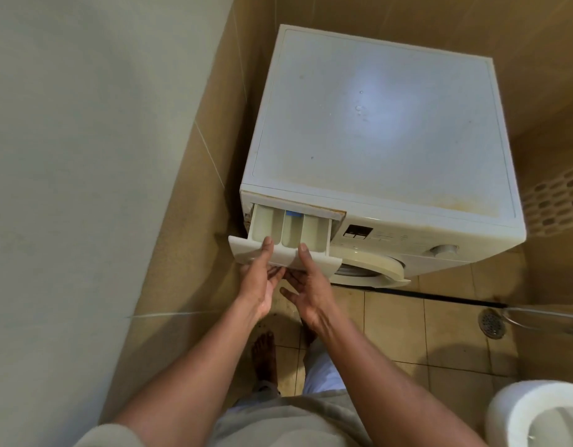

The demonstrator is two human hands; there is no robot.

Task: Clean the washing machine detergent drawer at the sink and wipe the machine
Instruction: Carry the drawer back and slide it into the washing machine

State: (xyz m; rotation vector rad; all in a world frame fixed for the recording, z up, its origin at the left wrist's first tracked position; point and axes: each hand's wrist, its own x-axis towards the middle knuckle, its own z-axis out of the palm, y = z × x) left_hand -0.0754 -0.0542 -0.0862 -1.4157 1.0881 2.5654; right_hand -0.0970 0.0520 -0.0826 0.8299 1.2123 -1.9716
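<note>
Tiled bathroom corner: the detergent drawer (288, 227) is part-way out of the washing machine (375, 124), with both hands on its front.

The left hand (257, 282) and right hand (311, 285) each grip the drawer's front panel, thumbs on top and fingers curled underneath. The drawer's back end sits in its slot at the machine's upper front corner. The best pull is probably straight toward 6 o'clock and level, with support underneath. If it catches, pressing the blue insert (293, 214) may release it. The wall (85, 156) is close at the drawer's 9 o'clock, so there is little room to swing that way. The machine's door (369, 262) stands ajar at 4 o'clock. A dark hose (424, 296) crosses the floor toward the drain (492, 324) at 3 o'clock, and the toilet (536, 411) is at 5 o'clock. No sink is in view.
</note>
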